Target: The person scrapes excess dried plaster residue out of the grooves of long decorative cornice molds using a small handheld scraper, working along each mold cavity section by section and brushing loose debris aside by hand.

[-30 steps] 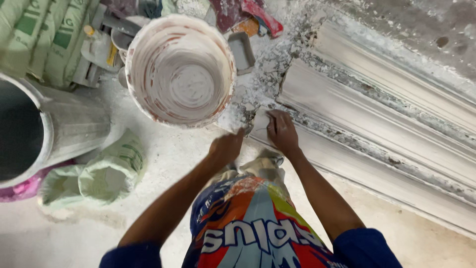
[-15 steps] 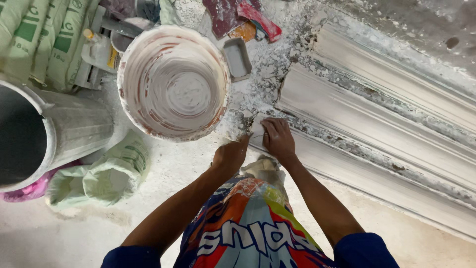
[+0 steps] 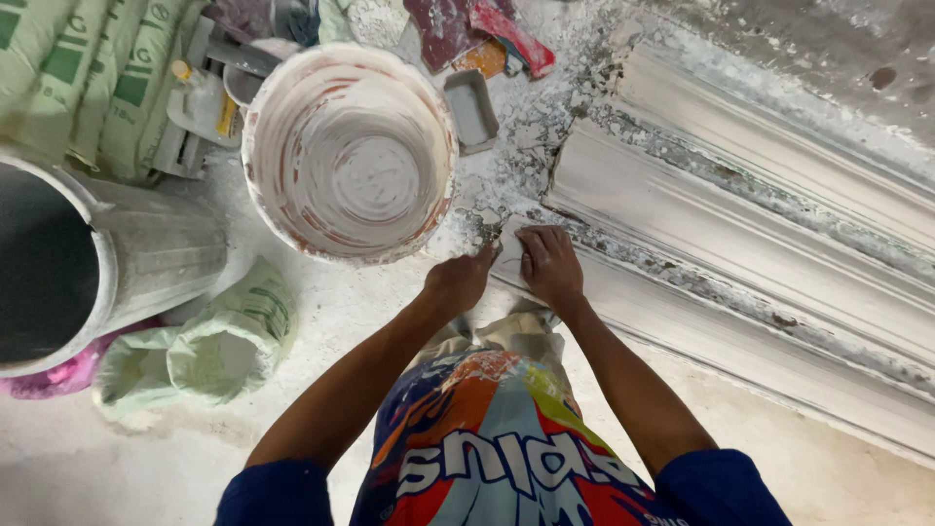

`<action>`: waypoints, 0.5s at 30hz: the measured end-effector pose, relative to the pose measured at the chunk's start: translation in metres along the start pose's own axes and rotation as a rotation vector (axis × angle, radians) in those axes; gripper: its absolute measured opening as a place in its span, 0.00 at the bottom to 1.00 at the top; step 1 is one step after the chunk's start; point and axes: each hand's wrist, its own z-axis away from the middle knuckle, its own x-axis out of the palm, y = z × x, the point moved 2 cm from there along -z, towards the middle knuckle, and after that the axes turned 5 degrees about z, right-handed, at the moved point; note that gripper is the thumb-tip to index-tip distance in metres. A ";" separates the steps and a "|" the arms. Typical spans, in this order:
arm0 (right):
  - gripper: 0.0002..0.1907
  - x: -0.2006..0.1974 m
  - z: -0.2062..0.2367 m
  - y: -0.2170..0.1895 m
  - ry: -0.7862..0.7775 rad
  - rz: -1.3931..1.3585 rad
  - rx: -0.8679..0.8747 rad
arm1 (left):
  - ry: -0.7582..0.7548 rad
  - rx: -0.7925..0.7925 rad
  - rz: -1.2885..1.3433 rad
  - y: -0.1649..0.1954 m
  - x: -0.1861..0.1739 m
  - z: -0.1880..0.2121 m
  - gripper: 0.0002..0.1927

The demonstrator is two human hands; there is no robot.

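Note:
A long white plaster cornice moulding [image 3: 740, 244] lies on the floor, running from the middle to the right. My right hand [image 3: 550, 265] presses flat on its near end, fingers spread. My left hand [image 3: 461, 280] is closed just left of that end, among plaster crumbs [image 3: 506, 185]; what it grips is hidden. A plaster-smeared white bucket [image 3: 348, 151] stands right beyond my left hand.
A large grey drum [image 3: 93, 263] stands at the left, with a rolled green sack [image 3: 209, 346] by it. Green sacks [image 3: 68, 78] are stacked at top left. A small grey tray [image 3: 472, 107] and red tools [image 3: 492, 34] lie behind the bucket.
Both hands have stayed at the moulding's end, the left one shifting slightly toward it. The view has drifted a little.

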 end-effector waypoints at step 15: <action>0.14 0.006 0.001 0.005 -0.035 0.047 0.026 | 0.075 -0.037 -0.115 0.029 -0.001 0.013 0.11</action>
